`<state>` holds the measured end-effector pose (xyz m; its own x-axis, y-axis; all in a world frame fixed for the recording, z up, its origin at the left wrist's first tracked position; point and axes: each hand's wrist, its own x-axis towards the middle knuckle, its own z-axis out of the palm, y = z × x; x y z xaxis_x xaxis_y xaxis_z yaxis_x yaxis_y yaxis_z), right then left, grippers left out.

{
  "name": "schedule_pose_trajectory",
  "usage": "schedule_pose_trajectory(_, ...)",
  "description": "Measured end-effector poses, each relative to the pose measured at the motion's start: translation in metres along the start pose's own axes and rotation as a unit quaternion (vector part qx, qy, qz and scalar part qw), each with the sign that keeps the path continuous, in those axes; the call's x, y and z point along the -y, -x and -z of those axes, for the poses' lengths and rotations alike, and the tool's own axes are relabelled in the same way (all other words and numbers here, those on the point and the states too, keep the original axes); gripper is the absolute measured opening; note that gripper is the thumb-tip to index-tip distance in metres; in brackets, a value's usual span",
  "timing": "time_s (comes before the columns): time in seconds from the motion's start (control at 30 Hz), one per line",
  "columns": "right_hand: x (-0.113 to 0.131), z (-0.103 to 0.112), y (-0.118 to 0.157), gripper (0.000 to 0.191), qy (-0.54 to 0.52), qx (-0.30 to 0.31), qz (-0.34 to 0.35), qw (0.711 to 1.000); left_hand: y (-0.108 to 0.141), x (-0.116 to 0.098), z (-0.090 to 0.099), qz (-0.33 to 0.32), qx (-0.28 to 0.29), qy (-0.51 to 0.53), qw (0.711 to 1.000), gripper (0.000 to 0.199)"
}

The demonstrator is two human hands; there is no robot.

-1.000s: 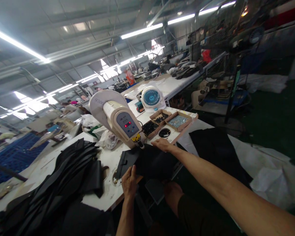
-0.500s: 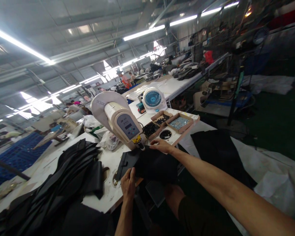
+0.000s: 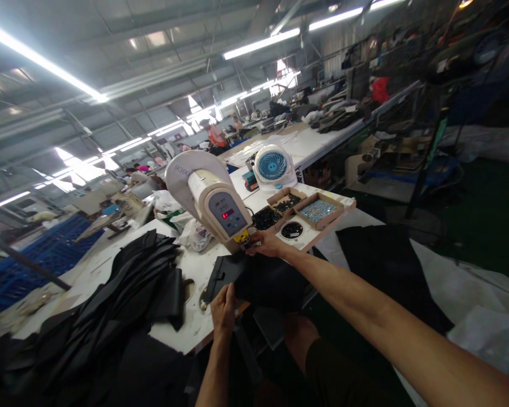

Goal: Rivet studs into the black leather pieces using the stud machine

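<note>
Here, the black cloth piece (image 3: 271, 282) lies under the head of the cream machine (image 3: 220, 212) and spreads over the near edge of the white table (image 3: 169, 336). It is dark and mostly matt, with few folds showing across its middle; its left end looks a shade greyer, is flat and straight-edged, and carries a small black tab-like detail and a line running along the border. The far right part merges into shadow, so its outline there is hard to read.

The left hand (image 3: 223, 308) pinches the cloth's near edge, thumb on top, the grip narrow. The right hand (image 3: 267, 243) reaches to the machine's tip beside the yellow label (image 3: 241, 237), fingers bent and close together; whether they hold anything small cannot be told.

Left of the machine lies a heap of black pieces (image 3: 123, 294). To its right stand open cardboard boxes of small parts (image 3: 318, 211), with the blue and white fan (image 3: 272, 165) behind them.
</note>
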<state>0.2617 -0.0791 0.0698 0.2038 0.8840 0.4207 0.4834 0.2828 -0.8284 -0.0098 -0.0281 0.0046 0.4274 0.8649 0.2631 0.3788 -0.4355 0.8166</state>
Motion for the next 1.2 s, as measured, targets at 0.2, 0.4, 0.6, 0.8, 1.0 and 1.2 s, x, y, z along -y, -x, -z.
schedule_pose_trajectory(0.2,0.0,-0.003,0.004,0.019,0.01,-0.03,0.048,0.998,0.0,0.004,-0.001,0.01,0.007,0.013,1.0,0.057)
schedule_pose_trajectory(0.4,-0.013,-0.009,0.004,0.022,-0.003,-0.037,0.055,0.998,0.0,0.007,0.001,-0.002,0.013,0.001,1.0,0.056)
schedule_pose_trajectory(0.6,-0.012,-0.008,0.002,0.034,-0.058,0.047,0.024,0.997,0.001,-0.001,0.003,-0.027,0.018,-0.019,0.999,0.054)
schedule_pose_trajectory(0.8,-0.009,-0.028,0.012,0.033,0.007,-0.063,-0.011,0.998,0.001,-0.006,0.008,-0.031,0.029,-0.037,0.998,0.052)
schedule_pose_trajectory(1.0,-0.012,-0.015,0.0,0.036,-0.06,0.056,-0.021,0.996,0.002,-0.008,0.011,-0.027,0.031,-0.042,0.998,0.05)
schedule_pose_trajectory(1.2,-0.011,-0.024,-0.03,0.039,-0.086,0.121,-0.044,0.988,0.004,-0.008,0.014,-0.031,0.037,-0.034,0.998,0.049)
